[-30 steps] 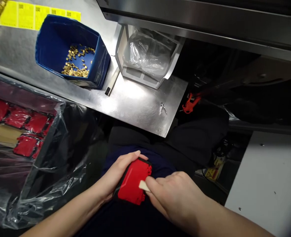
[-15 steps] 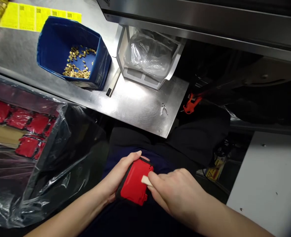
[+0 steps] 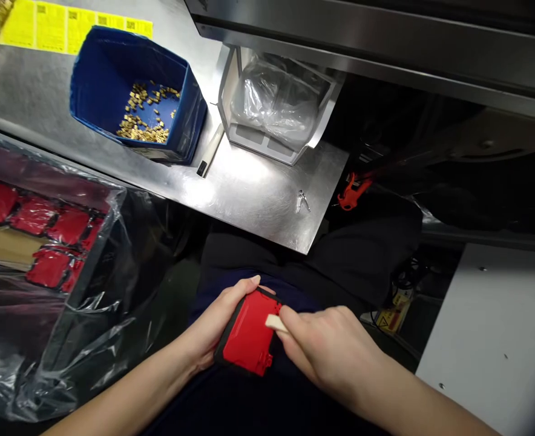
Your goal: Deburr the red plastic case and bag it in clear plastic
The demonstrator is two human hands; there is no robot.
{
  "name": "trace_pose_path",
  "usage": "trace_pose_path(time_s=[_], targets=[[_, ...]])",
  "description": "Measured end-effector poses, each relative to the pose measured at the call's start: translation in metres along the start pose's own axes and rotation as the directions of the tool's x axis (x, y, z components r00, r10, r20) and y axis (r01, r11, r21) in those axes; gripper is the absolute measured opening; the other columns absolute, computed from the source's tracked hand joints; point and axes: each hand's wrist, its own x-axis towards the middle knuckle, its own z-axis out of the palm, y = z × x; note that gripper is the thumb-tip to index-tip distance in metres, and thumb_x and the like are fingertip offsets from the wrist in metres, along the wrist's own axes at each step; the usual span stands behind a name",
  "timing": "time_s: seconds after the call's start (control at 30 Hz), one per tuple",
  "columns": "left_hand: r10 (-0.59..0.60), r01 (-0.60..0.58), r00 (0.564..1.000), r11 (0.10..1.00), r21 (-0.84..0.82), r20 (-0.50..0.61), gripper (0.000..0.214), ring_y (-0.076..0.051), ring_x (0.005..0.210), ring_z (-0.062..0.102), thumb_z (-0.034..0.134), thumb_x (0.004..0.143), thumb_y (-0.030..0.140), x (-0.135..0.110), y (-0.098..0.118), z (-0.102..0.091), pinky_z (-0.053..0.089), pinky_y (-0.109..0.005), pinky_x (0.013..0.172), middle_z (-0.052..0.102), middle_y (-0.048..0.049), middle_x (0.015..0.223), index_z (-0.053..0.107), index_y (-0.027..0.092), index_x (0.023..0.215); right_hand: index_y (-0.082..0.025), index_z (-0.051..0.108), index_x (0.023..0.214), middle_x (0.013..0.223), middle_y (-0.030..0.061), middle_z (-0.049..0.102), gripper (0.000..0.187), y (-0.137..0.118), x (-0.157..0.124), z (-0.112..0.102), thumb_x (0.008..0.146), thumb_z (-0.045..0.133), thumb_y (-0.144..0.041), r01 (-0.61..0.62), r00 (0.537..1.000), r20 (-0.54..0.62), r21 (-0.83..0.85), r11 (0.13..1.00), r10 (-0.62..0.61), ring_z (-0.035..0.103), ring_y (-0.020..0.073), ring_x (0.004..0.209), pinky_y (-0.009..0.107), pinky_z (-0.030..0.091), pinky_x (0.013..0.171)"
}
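A red plastic part with a black edge (image 3: 248,330) rests tilted over my lap, held along its left side by my left hand (image 3: 222,315). The thumb of that hand lies at the part's top edge, and its other fingers are hidden beneath. My right hand (image 3: 324,339) is closed around a pale, flat-ended stick (image 3: 275,323). The stick's tip is over the part's right edge, near small red lugs there; whether it touches cannot be made out. Most of the stick is hidden inside the right fist.
A blue bin (image 3: 126,85) with small brass pieces (image 3: 144,127) stands on the metal bench (image 3: 258,206). Beside it are a pale bin (image 3: 261,148) with clear plastic bags, a white-handled tool (image 3: 210,150) and small metal bits (image 3: 302,200). Left, a plastic-lined crate (image 3: 92,254) holds similar red parts.
My right hand has shifted slightly right and up with the stick, toward the part's upper right edge. My left hand and the red part have barely moved.
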Motion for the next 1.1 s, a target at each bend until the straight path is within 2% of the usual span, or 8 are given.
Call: trace_pose_path(time_s=[0.13, 0.3, 0.43, 0.53, 0.67, 0.83, 0.97, 1.1], targets=[[0.015, -0.015, 1.0, 1.0, 0.007, -0.004, 0.048, -0.02, 0.065, 0.068, 0.067, 0.086, 0.06, 0.0, -0.001, -0.002, 0.055, -0.027, 0.058, 0.077, -0.0119, 0.084, 0.076, 0.014, 0.099, -0.024, 0.051, 0.092, 0.072, -0.0038, 0.072, 0.014, 0.001, 0.001, -0.002, 0.104, 0.043, -0.026, 0.057, 0.998, 0.009, -0.011, 0.998, -0.057, 0.063, 0.0137, 0.054, 0.033, 0.014, 0.049], [0.002, -0.002, 1.0, 1.0, 0.007, -0.008, 0.052, -0.018, 0.062, 0.067, 0.067, 0.085, 0.063, 0.0, -0.001, -0.001, 0.053, -0.025, 0.054, 0.076, -0.0107, 0.082, 0.076, 0.015, 0.103, -0.023, 0.052, 0.093, 0.072, -0.004, 0.072, 0.015, 0.0, 0.003, -0.005, 0.105, 0.043, -0.028, 0.043, 0.999, -0.012, -0.04, 0.998, -0.044, 0.064, 0.0144, 0.053, 0.032, 0.014, 0.049], [0.013, -0.013, 1.0, 1.0, 0.016, -0.018, 0.05, -0.019, 0.065, 0.068, 0.069, 0.084, 0.062, -0.001, 0.0, 0.0, 0.054, -0.026, 0.057, 0.076, -0.0109, 0.083, 0.076, 0.015, 0.1, -0.024, 0.052, 0.094, 0.073, -0.0034, 0.073, 0.02, 0.0, 0.003, -0.007, 0.107, 0.04, -0.035, 0.112, 0.994, 0.003, -0.062, 0.992, -0.112, 0.065, 0.015, 0.055, 0.033, 0.014, 0.049], [-0.009, 0.009, 1.0, 1.0, -0.005, 0.0, 0.051, -0.018, 0.06, 0.066, 0.067, 0.085, 0.063, -0.002, 0.0, 0.001, 0.053, -0.025, 0.054, 0.075, -0.0096, 0.079, 0.076, 0.015, 0.101, -0.023, 0.052, 0.094, 0.073, -0.0035, 0.072, 0.02, 0.002, 0.004, -0.008, 0.107, 0.04, -0.033, 0.089, 0.996, 0.001, -0.05, 0.995, -0.089, 0.064, 0.0139, 0.055, 0.032, 0.015, 0.05], [-0.005, 0.006, 1.0, 1.0, 0.023, -0.005, 0.049, -0.02, 0.067, 0.069, 0.069, 0.085, 0.061, -0.001, 0.0, 0.001, 0.056, -0.027, 0.059, 0.077, -0.0105, 0.085, 0.076, 0.015, 0.1, -0.023, 0.051, 0.092, 0.072, -0.0027, 0.072, 0.022, 0.004, 0.004, -0.007, 0.107, 0.041, -0.035, 0.126, 0.992, 0.005, -0.042, 0.991, -0.126, 0.061, 0.0132, 0.052, 0.033, 0.014, 0.05], [-0.014, 0.014, 1.0, 0.999, 0.049, -0.011, 0.051, -0.019, 0.064, 0.068, 0.068, 0.085, 0.063, -0.001, 0.002, 0.001, 0.054, -0.026, 0.057, 0.077, -0.0104, 0.083, 0.076, 0.015, 0.102, -0.023, 0.052, 0.095, 0.073, -0.0032, 0.072, 0.02, 0.006, 0.002, -0.008, 0.107, 0.041, -0.034, 0.104, 0.995, 0.0, -0.046, 0.994, -0.104, 0.063, 0.0134, 0.055, 0.032, 0.015, 0.05], [0.015, -0.014, 1.0, 0.996, 0.086, -0.013, 0.05, -0.021, 0.072, 0.07, 0.067, 0.087, 0.06, -0.002, 0.004, 0.003, 0.057, -0.027, 0.062, 0.078, -0.0122, 0.088, 0.076, 0.014, 0.104, -0.024, 0.051, 0.093, 0.076, -0.0046, 0.073, 0.016, 0.007, 0.006, -0.011, 0.103, 0.048, -0.036, 0.191, 0.981, 0.043, -0.017, 0.981, -0.19, 0.063, 0.0128, 0.057, 0.031, 0.015, 0.05], [0.045, -0.041, 0.998, 0.995, 0.094, -0.036, 0.049, -0.018, 0.061, 0.066, 0.066, 0.087, 0.061, -0.003, 0.005, 0.005, 0.053, -0.025, 0.055, 0.076, -0.0094, 0.076, 0.076, 0.015, 0.102, -0.023, 0.051, 0.091, 0.07, -0.0029, 0.071, 0.027, 0.009, 0.009, -0.013, 0.108, 0.038, -0.04, 0.125, 0.992, 0.017, -0.066, 0.99, -0.124, 0.06, 0.0129, 0.051, 0.031, 0.013, 0.05]])
